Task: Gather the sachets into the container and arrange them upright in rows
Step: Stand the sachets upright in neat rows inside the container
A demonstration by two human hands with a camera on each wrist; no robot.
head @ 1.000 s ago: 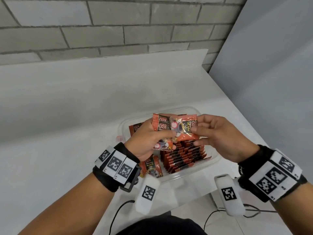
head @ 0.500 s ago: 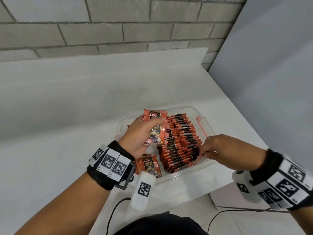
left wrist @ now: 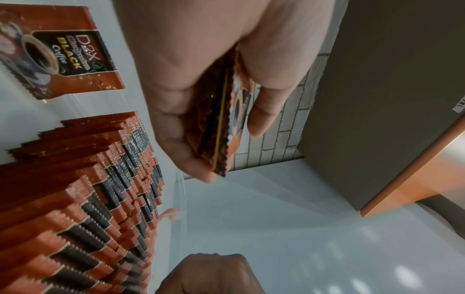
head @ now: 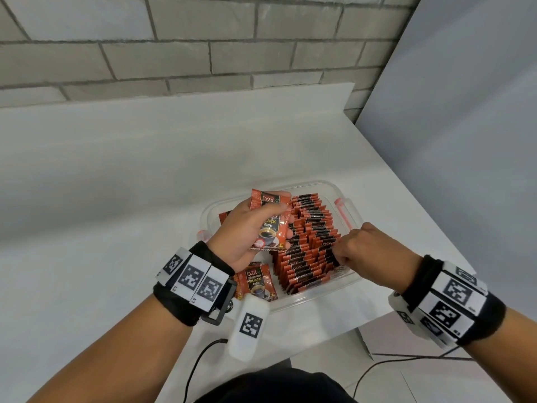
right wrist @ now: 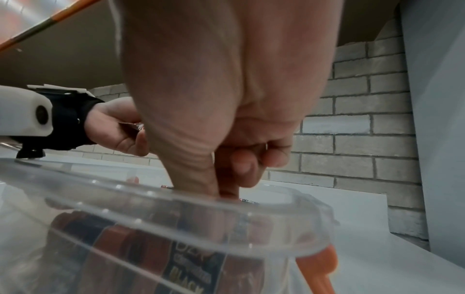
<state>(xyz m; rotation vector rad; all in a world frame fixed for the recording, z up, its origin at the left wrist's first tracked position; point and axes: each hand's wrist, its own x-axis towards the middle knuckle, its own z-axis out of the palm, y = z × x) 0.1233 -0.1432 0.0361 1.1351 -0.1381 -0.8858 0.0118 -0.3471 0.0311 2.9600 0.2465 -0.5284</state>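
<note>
Head view first: the person's left hand (head: 250, 231) is raised over the left half of the clear plastic container (head: 316, 298), palm turned inward, thumb and fingers wrapped round a small stack of coffee sachets (head: 268, 225) with the "D2X Black Coffee" print facing the camera. The left forearm comes in from bottom left with a black wrist strap (head: 191, 289) carrying white marker tiles. The right hand (head: 366, 251) reaches in from the right, knuckles up, with its fingertips tucked down into the near right end of the rows of upright sachets (head: 311, 245) that fill the right part of the container. A loose sachet (head: 257, 283) lies flat on the container floor, near left corner, and the container sits on a white table (head: 116, 199) by the brick wall (head: 203, 39).

Left wrist view: the left hand (left wrist: 201, 79) is clamped on the held sachets (left wrist: 221, 123) edge-on, thumb on one face and fingers on the other. Below are the rows (left wrist: 88, 199) standing on edge, the flat sachet (left wrist: 65, 51) lying beside them, and the knuckles of the right hand (left wrist: 208, 274) at the bottom edge.

Right wrist view: the right hand (right wrist: 226, 99) points straight down, thumb and forefinger pressed together and dipping past the container rim (right wrist: 176, 201) among the sachet tops, other fingers curled into the palm. Can't really tell whether a sachet is pinched between them. The left hand (right wrist: 115, 127) hangs behind it with its stack.
</note>
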